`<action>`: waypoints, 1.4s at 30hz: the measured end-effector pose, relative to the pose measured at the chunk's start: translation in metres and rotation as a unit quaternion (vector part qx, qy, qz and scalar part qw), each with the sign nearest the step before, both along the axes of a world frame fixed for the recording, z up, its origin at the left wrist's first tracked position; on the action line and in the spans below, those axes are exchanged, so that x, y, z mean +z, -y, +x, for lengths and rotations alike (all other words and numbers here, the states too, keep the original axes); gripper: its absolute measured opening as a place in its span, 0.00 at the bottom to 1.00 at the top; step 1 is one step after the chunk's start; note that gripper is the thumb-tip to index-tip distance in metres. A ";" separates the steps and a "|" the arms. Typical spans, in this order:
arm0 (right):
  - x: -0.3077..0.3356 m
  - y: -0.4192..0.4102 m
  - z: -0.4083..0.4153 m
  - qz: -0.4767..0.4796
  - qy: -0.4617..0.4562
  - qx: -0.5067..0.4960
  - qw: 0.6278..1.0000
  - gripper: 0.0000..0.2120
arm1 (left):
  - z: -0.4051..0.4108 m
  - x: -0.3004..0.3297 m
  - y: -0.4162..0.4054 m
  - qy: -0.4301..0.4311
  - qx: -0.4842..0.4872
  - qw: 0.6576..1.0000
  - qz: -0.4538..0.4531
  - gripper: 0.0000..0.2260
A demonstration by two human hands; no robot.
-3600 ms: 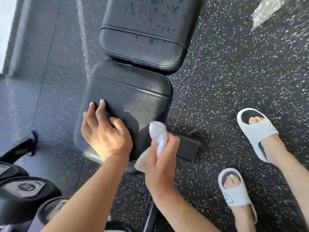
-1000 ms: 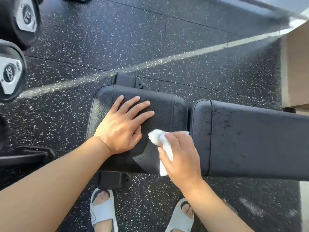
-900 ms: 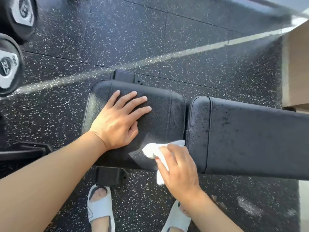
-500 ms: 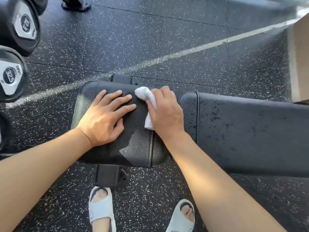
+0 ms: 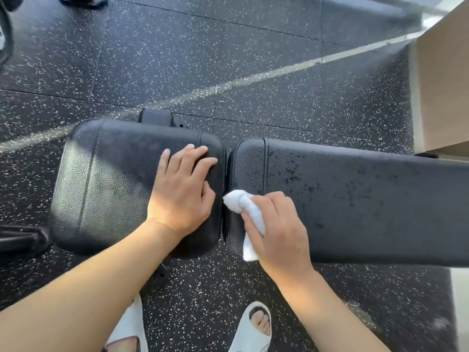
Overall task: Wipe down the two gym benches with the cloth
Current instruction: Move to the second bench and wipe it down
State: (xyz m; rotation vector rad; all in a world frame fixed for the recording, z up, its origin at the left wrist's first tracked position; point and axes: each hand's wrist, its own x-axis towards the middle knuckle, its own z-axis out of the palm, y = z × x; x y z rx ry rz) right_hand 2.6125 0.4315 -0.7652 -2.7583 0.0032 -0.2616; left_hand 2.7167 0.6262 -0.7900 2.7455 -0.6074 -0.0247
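A black padded gym bench lies across the view in two parts: a short seat pad (image 5: 106,184) on the left and a long back pad (image 5: 368,199) on the right, speckled with dark wet spots. My left hand (image 5: 182,194) rests flat on the right end of the seat pad, fingers spread. My right hand (image 5: 276,229) grips a bunched white cloth (image 5: 243,207) and presses it on the left end of the back pad, beside the gap between the pads. Only this one bench is in view.
Black speckled rubber flooring (image 5: 228,47) surrounds the bench, crossed by a pale line. A tan box or wall edge (image 5: 444,72) stands at the right. Dark dumbbell ends (image 5: 5,34) sit at the far left. My feet in white slides (image 5: 251,329) stand under the bench's near side.
My right hand with the cloth has moved from the far edge of the seat pad across the gap to the near left end of the back pad. My left hand slid right along the seat pad.
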 end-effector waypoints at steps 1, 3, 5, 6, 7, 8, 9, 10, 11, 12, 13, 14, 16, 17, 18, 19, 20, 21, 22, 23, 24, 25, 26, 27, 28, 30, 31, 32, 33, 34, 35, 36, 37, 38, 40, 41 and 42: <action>-0.006 -0.002 0.000 -0.011 0.005 0.006 1.000 0.09 | 0.000 -0.001 0.000 0.002 -0.004 1.000 -0.001 0.22; -0.014 -0.005 0.009 -0.028 0.031 0.011 0.999 0.09 | 0.000 -0.001 0.000 0.008 -0.005 1.000 0.004 0.22; -0.018 0.000 0.033 -0.037 0.047 -0.001 0.998 0.09 | 0.002 -0.001 0.002 0.016 0.001 1.000 0.010 0.22; -0.018 0.004 0.051 -0.037 0.050 -0.018 0.998 0.09 | 0.002 -0.001 0.003 0.017 0.001 1.000 0.012 0.22; -0.018 0.008 0.072 -0.034 0.053 -0.039 0.997 0.10 | 0.002 -0.001 0.003 0.017 0.001 1.000 0.010 0.22; -0.019 0.011 0.094 -0.035 0.056 -0.059 0.996 0.10 | 0.002 -0.002 0.003 0.018 0.002 1.000 0.008 0.22; -0.019 0.013 0.116 -0.040 0.057 -0.076 0.995 0.11 | 0.003 -0.002 0.003 0.020 0.002 1.000 0.007 0.22; -0.020 0.015 0.135 -0.048 0.055 -0.087 0.994 0.12 | 0.002 -0.002 0.003 0.019 0.002 1.000 0.007 0.22; -0.021 0.015 0.148 -0.053 0.052 -0.092 0.993 0.12 | 0.002 -0.002 0.004 0.018 0.002 1.000 0.007 0.22; -0.023 0.014 0.154 -0.053 0.049 -0.093 0.993 0.13 | 0.002 -0.002 0.005 0.018 0.001 1.000 0.008 0.22; -0.023 0.013 0.152 -0.049 0.048 -0.093 0.993 0.12 | 0.002 -0.003 0.005 0.018 0.001 1.000 0.010 0.22; -0.022 0.010 0.143 -0.042 0.054 -0.094 0.993 0.11 | 0.001 -0.003 0.004 0.016 0.001 1.000 0.012 0.23; -0.020 0.001 0.104 -0.020 0.071 -0.086 0.994 0.06 | 0.001 -0.002 0.003 0.012 0.002 1.000 0.014 0.23; -0.020 -0.005 0.077 -0.009 0.072 -0.068 0.995 0.04 | 0.001 -0.002 0.003 0.011 0.001 1.000 0.016 0.23; -0.021 -0.010 0.046 0.000 0.067 -0.043 0.997 0.03 | 0.001 -0.002 0.003 0.011 0.000 1.000 0.016 0.23; -0.023 -0.015 0.016 0.007 0.053 -0.019 0.998 0.05 | 0.001 -0.002 0.003 0.011 -0.001 1.000 0.016 0.23; -0.024 -0.017 -0.011 0.012 0.033 0.011 0.999 0.08 | 0.001 -0.002 0.003 0.009 -0.002 1.000 0.014 0.23; -0.025 -0.017 -0.033 0.015 0.012 0.041 0.999 0.09 | 0.001 -0.002 0.003 0.010 -0.002 1.000 0.013 0.23; -0.025 -0.015 -0.046 0.016 0.000 0.070 0.997 0.10 | 0.001 -0.002 0.003 0.012 -0.003 1.000 0.012 0.23; -0.024 -0.012 -0.048 0.017 0.001 0.092 0.996 0.09 | 0.002 -0.002 0.003 0.015 -0.003 1.000 0.010 0.23; -0.025 -0.010 -0.042 0.012 0.013 0.103 0.995 0.08 | 0.002 -0.002 0.002 0.017 -0.003 1.000 0.010 0.23; -0.024 -0.009 -0.028 0.004 0.029 0.099 0.995 0.06 | 0.002 -0.002 0.002 0.017 -0.003 1.000 0.009 0.23; -0.023 -0.009 -0.008 -0.008 0.047 0.083 0.995 0.07 | 0.003 -0.003 0.002 0.015 -0.004 1.000 0.008 0.23; -0.022 -0.009 0.015 -0.022 0.061 0.060 0.996 0.07 | 0.003 -0.003 0.002 0.012 -0.005 1.000 0.008 0.23; -0.021 -0.009 0.040 -0.033 0.070 0.037 0.996 0.06 | 0.003 -0.003 0.002 0.010 -0.005 1.000 0.010 0.23; -0.020 -0.006 0.091 -0.036 0.070 -0.013 0.997 0.05 | 0.002 -0.003 0.002 0.007 -0.006 1.000 0.017 0.23; -0.019 -0.005 0.114 -0.033 0.064 -0.036 0.997 0.06 | 0.002 -0.003 0.002 0.007 -0.006 1.000 0.019 0.23; -0.018 -0.006 0.133 -0.033 0.055 -0.053 0.997 0.07 | 0.002 -0.003 0.002 0.007 -0.007 1.000 0.022 0.23; -0.018 -0.007 0.144 -0.036 0.046 -0.062 0.996 0.07 | 0.002 -0.002 0.002 0.007 -0.007 1.000 0.024 0.23; -0.019 -0.010 0.148 -0.038 0.040 -0.064 0.996 0.07 | 0.002 -0.002 0.002 0.005 -0.007 1.000 0.027 0.23; -0.019 -0.012 0.146 -0.038 0.039 -0.060 0.997 0.07 | 0.002 -0.002 0.002 0.003 -0.006 1.000 0.028 0.23; -0.019 -0.012 0.136 -0.032 0.041 -0.055 0.997 0.06 | 0.002 -0.002 0.002 0.001 -0.005 1.000 0.029 0.23; -0.019 -0.012 0.121 -0.025 0.046 -0.045 0.998 0.04 | 0.002 -0.001 0.002 0.000 -0.004 1.000 0.029 0.23; -0.020 -0.012 0.101 -0.019 0.050 -0.033 0.998 0.04 | 0.002 -0.001 0.002 0.000 -0.003 1.000 0.028 0.24; -0.022 -0.015 0.052 -0.011 0.044 0.001 0.999 0.06 | 0.002 0.000 0.002 0.002 -0.001 1.000 0.020 0.24; -0.026 -0.015 0.027 -0.004 0.037 0.018 0.999 0.07 | 0.002 -0.001 0.002 0.003 -0.001 1.000 0.017 0.23; -0.028 -0.014 0.004 0.002 0.031 0.033 0.999 0.06 | 0.003 -0.001 0.002 0.004 -0.001 1.000 0.015 0.23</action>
